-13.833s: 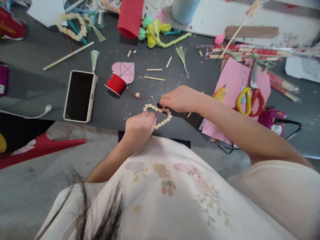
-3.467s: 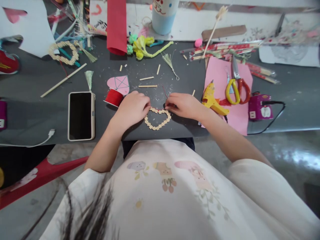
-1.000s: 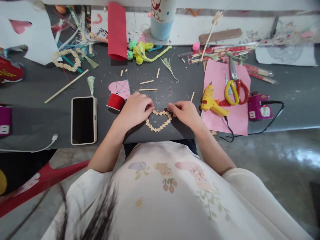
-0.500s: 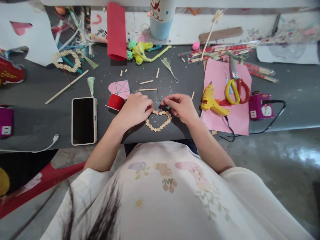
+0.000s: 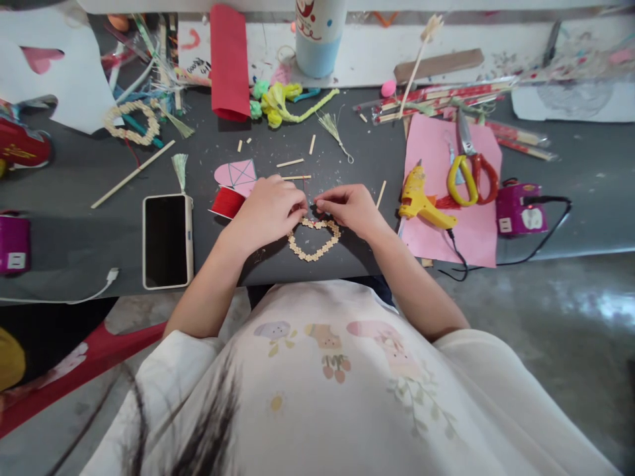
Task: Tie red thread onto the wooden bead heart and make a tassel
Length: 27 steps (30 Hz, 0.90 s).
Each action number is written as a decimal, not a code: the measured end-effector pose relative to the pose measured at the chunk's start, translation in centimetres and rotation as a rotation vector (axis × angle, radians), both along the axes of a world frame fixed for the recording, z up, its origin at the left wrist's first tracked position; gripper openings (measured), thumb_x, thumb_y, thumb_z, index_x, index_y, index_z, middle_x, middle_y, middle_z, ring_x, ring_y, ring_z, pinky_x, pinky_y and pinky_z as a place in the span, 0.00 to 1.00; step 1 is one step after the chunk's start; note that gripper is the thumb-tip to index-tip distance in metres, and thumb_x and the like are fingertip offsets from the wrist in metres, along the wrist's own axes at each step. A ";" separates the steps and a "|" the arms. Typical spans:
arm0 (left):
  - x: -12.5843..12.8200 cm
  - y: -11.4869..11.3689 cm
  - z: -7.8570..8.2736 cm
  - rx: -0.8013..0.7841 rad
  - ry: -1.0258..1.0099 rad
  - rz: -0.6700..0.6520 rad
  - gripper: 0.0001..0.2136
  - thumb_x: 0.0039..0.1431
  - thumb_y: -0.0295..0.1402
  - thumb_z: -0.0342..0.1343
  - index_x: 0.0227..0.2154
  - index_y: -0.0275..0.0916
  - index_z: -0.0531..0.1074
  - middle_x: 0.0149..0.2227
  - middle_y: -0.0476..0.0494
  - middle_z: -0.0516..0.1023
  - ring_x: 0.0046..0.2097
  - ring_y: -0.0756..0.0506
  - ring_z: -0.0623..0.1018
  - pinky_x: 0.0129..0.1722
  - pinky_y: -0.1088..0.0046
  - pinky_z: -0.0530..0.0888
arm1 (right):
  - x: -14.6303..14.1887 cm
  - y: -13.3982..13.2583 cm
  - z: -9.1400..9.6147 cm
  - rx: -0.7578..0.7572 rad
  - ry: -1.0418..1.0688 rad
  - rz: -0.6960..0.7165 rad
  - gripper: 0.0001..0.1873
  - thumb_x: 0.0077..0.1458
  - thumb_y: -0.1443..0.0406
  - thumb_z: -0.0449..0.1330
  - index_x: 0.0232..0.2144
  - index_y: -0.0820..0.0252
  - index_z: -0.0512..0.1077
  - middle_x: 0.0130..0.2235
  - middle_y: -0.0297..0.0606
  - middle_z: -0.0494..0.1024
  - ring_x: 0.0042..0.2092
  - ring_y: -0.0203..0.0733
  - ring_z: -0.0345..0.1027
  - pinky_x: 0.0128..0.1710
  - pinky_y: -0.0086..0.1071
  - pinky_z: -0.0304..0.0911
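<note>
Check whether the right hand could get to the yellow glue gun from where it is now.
Probably yes. The glue gun lies on the pink paper just beside the right hand, with only a short wooden stick on the table between them.

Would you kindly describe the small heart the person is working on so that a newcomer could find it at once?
Start at the dark grey table and follow its near edge to the middle, where the left hand and right hand meet. Just below their fingertips lies the wooden heart, an open outline of small pale pieces. Unlike the solid pink paper heart by the red thread spool, it is hollow.
</note>
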<state>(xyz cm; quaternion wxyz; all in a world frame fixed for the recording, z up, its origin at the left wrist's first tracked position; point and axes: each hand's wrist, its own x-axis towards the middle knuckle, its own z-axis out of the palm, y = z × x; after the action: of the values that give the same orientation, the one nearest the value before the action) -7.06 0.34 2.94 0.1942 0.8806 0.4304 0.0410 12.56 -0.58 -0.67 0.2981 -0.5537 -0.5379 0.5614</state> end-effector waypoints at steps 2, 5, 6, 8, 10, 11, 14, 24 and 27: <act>0.1 0.3 0.2 0.001 -0.009 -0.016 0.10 0.61 0.34 0.50 0.34 0.39 0.76 0.36 0.42 0.79 0.41 0.42 0.72 0.44 0.62 0.65 | 0.0 0.2 0.2 0.089 -0.131 0.089 0.09 0.48 0.62 0.63 0.28 0.62 0.80 0.24 0.34 0.77 0.23 0.30 0.59 0.23 0.28 0.51; 0.4 0.6 0.4 0.002 -0.032 -0.026 0.10 0.60 0.33 0.50 0.34 0.39 0.77 0.36 0.43 0.79 0.42 0.42 0.73 0.45 0.62 0.65 | 0.0 0.5 0.3 0.145 -0.211 0.207 0.10 0.48 0.62 0.63 0.27 0.63 0.81 0.24 0.34 0.78 0.26 0.32 0.62 0.27 0.28 0.54; 0.5 0.7 0.4 0.002 -0.044 -0.029 0.10 0.59 0.32 0.50 0.34 0.39 0.77 0.36 0.43 0.79 0.42 0.42 0.73 0.45 0.61 0.65 | 0.0 0.5 0.3 0.147 -0.204 0.237 0.10 0.48 0.62 0.63 0.27 0.63 0.81 0.24 0.34 0.78 0.27 0.32 0.63 0.28 0.28 0.54; 0.8 0.9 0.3 0.000 -0.063 -0.035 0.09 0.59 0.31 0.50 0.34 0.39 0.77 0.35 0.43 0.79 0.42 0.42 0.73 0.45 0.61 0.66 | 0.0 0.6 0.3 0.145 -0.172 0.275 0.11 0.48 0.61 0.63 0.27 0.64 0.81 0.24 0.35 0.78 0.27 0.32 0.63 0.28 0.28 0.54; 1.1 1.1 0.2 -0.003 -0.077 -0.033 0.09 0.58 0.30 0.51 0.33 0.39 0.76 0.35 0.43 0.79 0.42 0.41 0.74 0.45 0.61 0.66 | 0.0 0.7 0.1 0.140 -0.157 0.284 0.12 0.48 0.60 0.63 0.26 0.64 0.80 0.24 0.35 0.78 0.26 0.31 0.62 0.27 0.28 0.53; 1.2 1.1 0.1 -0.007 -0.086 -0.028 0.08 0.58 0.30 0.51 0.34 0.39 0.76 0.35 0.43 0.79 0.42 0.41 0.74 0.45 0.61 0.66 | 0.0 0.7 0.0 0.134 -0.152 0.284 0.12 0.48 0.60 0.63 0.26 0.64 0.80 0.24 0.35 0.78 0.25 0.31 0.62 0.27 0.28 0.52; 1.5 0.9 0.1 -0.008 -0.119 0.007 0.09 0.59 0.30 0.51 0.38 0.40 0.75 0.37 0.43 0.78 0.45 0.40 0.74 0.47 0.60 0.67 | 0.0 0.6 -0.2 0.111 -0.134 0.258 0.13 0.48 0.59 0.63 0.26 0.65 0.79 0.23 0.35 0.77 0.24 0.30 0.60 0.25 0.28 0.52; 0.5 -2.0 -1.4 0.116 -0.088 0.143 0.10 0.61 0.31 0.51 0.40 0.39 0.76 0.45 0.39 0.73 0.49 0.37 0.66 0.50 0.57 0.65 | 0.1 0.4 -0.3 -0.019 -0.001 0.171 0.10 0.45 0.61 0.65 0.26 0.64 0.76 0.24 0.34 0.75 0.24 0.30 0.60 0.24 0.27 0.52; 0.6 -2.2 -1.8 0.123 -0.055 0.117 0.11 0.62 0.34 0.51 0.38 0.39 0.77 0.46 0.39 0.72 0.50 0.36 0.65 0.49 0.55 0.64 | 0.2 0.4 -0.2 -0.013 0.013 0.174 0.10 0.46 0.61 0.65 0.27 0.64 0.76 0.23 0.32 0.74 0.24 0.29 0.58 0.24 0.27 0.51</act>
<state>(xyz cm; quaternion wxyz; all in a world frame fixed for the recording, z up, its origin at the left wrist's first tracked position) -6.44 -1.83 1.12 0.1489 0.8626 0.4724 0.1027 12.79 -0.19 -0.89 0.2483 -0.5032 -0.5783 0.5922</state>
